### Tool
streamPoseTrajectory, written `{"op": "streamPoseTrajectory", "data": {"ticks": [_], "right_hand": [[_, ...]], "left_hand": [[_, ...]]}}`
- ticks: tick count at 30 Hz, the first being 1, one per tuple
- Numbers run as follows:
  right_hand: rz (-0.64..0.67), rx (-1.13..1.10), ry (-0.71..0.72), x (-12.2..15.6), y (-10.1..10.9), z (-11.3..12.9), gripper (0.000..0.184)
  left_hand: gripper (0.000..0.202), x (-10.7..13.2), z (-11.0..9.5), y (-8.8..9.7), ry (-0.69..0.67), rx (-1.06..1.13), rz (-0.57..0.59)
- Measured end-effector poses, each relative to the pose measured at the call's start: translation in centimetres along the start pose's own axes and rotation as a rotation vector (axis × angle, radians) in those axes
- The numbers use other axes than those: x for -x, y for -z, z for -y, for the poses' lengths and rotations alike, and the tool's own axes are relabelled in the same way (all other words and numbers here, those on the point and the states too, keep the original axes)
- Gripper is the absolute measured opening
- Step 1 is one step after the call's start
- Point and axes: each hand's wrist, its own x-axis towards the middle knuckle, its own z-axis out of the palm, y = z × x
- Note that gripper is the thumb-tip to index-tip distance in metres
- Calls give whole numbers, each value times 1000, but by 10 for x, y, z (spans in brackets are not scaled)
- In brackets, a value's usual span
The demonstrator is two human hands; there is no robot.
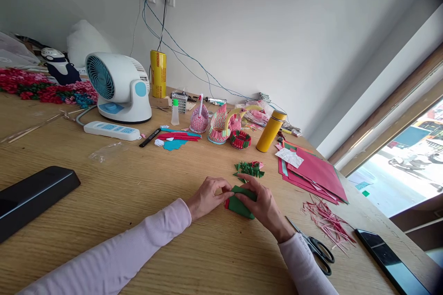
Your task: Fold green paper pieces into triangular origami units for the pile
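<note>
A folded piece of green paper (240, 205) with a red underside lies on the wooden table (138, 202) in front of me. My left hand (207, 195) pinches its left end, fingers closed on the paper. My right hand (265, 205) presses over its right part, fingers curled on the fold. Just beyond the hands sits a small pile of folded green paper pieces (249, 169) with a pink one among them.
Red and green paper sheets (314, 172) lie at right, with red paper strips (327, 223), scissors (316, 246) and a phone (391, 260) nearer. Behind: a yellow flask (270, 131), origami swans (221, 124), a glue bottle (175, 111), a fan (117, 85), a power strip (112, 130). A black box (31, 195) sits at left.
</note>
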Motion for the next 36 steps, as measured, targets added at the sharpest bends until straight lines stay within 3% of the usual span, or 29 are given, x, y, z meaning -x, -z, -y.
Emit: {"op": "streamPoseTrajectory", "data": {"ticks": [2,5,13,24,32,36], "right_hand": [[-54,-112,-73,-1,0,0,44],[-3,-339,-181,-4,0,-7,31],[62,-537,-229,-3,-6,-7,28],[-57,-877,-303,-2,-7,-6,10],[14,-954,-304,-3,-6,-9,8],[36,-794,-219,-1,-4,-8,22]], "left_hand": [[19,-2,0,0,67,145,-42],[24,-3,-1,1,128,327,-96],[27,-2,-6,3,158,543,33],[24,-3,-6,5,268,838,14],[17,-3,-5,7,387,1030,4],[21,-2,-2,9,475,1179,32]]}}
